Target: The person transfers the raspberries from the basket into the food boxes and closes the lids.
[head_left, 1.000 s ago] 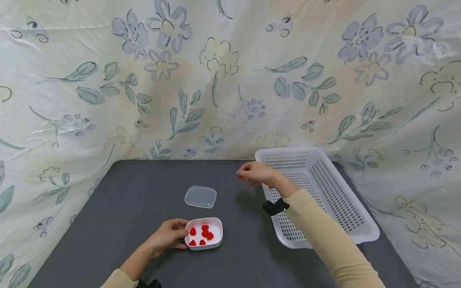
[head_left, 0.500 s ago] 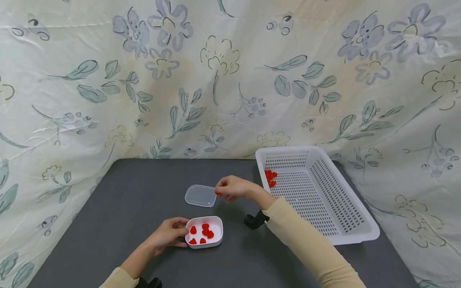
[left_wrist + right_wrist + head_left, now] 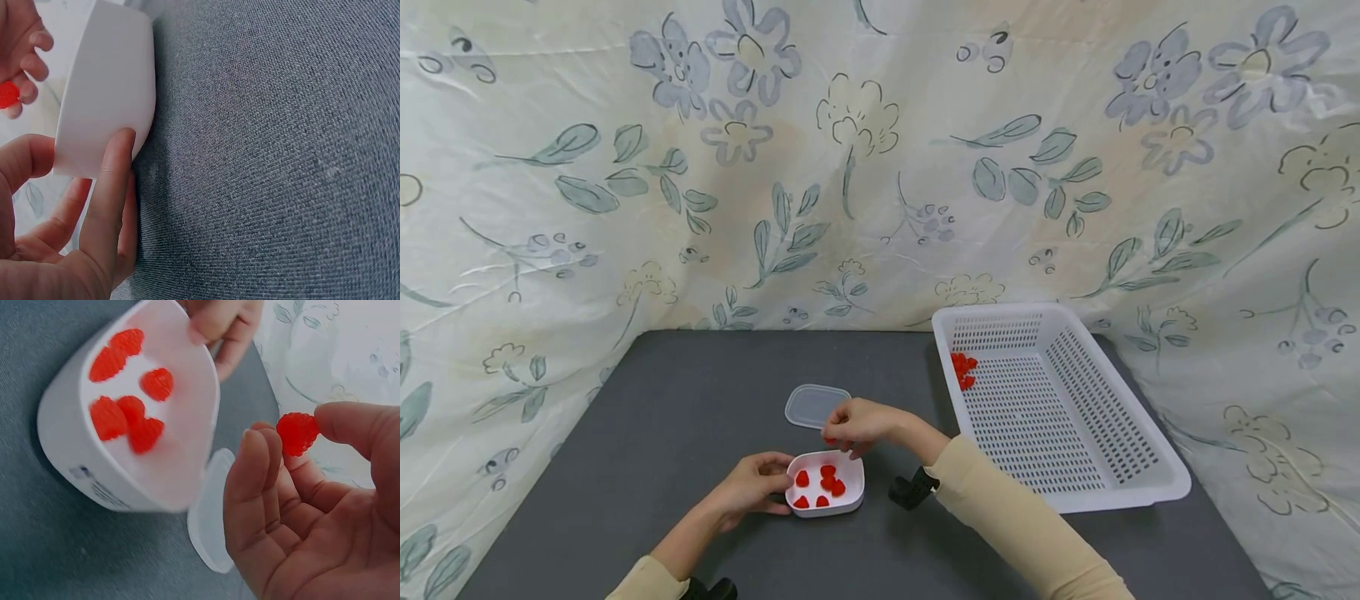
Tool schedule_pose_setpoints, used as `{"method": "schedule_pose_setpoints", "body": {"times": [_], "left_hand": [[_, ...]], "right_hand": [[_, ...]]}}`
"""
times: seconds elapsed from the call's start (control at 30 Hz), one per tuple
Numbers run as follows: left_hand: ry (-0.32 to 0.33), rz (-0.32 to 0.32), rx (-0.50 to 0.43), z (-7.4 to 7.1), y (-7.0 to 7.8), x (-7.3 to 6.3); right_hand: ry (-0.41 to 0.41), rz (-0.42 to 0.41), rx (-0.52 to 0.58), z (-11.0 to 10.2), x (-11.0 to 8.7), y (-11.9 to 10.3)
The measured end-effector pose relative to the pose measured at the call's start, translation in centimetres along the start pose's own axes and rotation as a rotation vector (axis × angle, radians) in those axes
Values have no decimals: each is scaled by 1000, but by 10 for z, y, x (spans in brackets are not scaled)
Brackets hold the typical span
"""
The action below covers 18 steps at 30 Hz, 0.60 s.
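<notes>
My right hand (image 3: pixel 861 423) pinches a red raspberry (image 3: pixel 298 433) between thumb and fingertips. It hovers over the far rim of a small white container (image 3: pixel 825 512). Several more raspberries (image 3: pixel 157 384) lie on the container's floor in the right wrist view. At the container's left end, my left hand (image 3: pixel 748 490) grips the wall, its thumb and fingers on either side of the corner in the left wrist view. The held raspberry is mostly hidden behind the right fingers in the head view.
A clear flat lid (image 3: pixel 811 407) lies on the dark table (image 3: pixel 715 392) behind the container, partly overlapped by the right hand. To the right stands a large white slotted basket (image 3: pixel 1138 417), with several raspberries (image 3: pixel 964 371) against its left wall. A floral cloth (image 3: pixel 880 250) hangs behind.
My right hand has travelled from the basket's left rim, leftward and toward me past the lid, carrying the raspberry to the container. My left hand has stayed on the container.
</notes>
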<state>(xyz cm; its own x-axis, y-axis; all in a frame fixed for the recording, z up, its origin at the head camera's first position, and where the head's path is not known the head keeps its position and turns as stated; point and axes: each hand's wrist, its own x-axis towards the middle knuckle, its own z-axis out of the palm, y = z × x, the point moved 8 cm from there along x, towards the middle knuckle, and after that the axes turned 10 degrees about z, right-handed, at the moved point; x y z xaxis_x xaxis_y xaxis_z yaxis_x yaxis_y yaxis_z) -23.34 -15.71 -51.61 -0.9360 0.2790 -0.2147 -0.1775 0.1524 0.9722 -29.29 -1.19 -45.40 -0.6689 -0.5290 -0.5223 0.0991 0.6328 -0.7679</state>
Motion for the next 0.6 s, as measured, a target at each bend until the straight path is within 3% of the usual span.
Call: {"method": "schedule_pose_setpoints", "body": {"times": [0.43, 0.6], "left_hand": [[-10, 13, -5, 1, 0, 0], [-11, 21, -16, 1, -1, -1]], "right_hand": [[-85, -20, 13, 34, 4, 6], [-77, -31, -34, 41, 3, 7]]}}
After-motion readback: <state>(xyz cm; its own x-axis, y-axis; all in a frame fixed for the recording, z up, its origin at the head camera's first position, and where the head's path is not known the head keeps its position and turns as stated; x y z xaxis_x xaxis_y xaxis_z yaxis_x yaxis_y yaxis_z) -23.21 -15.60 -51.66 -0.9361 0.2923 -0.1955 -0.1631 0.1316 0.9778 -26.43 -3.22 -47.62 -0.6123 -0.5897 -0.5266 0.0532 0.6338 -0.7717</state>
